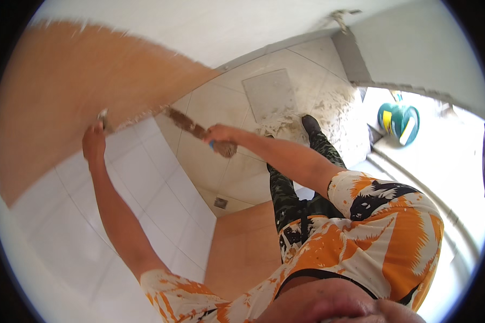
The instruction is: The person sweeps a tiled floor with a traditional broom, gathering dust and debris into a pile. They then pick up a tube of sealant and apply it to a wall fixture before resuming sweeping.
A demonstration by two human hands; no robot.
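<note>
My left hand (94,141) is raised to the wall on the left, its fingers closed round a small scraper-like tool (103,115) with a pale end, at the lower edge of the orange-brown wall area (91,75). My right hand (219,133) grips a long, flat, trowel-like tool (186,123), smeared with brown material. A bit of blue shows beside the fingers, and a rough grey-brown lump sits at the tool's near end. The tool's far end points to the seam where the orange-brown area meets the white wall tiles (129,167). Motion blur hides the finer shape of both tools.
Beige floor tiles (226,102) lie below, with a square slab (269,97), muddy spatter near my feet and a small drain (220,203). A green bucket (399,124) lies at the right, near a long pipe (415,177). A tap (339,19) juts from the far wall.
</note>
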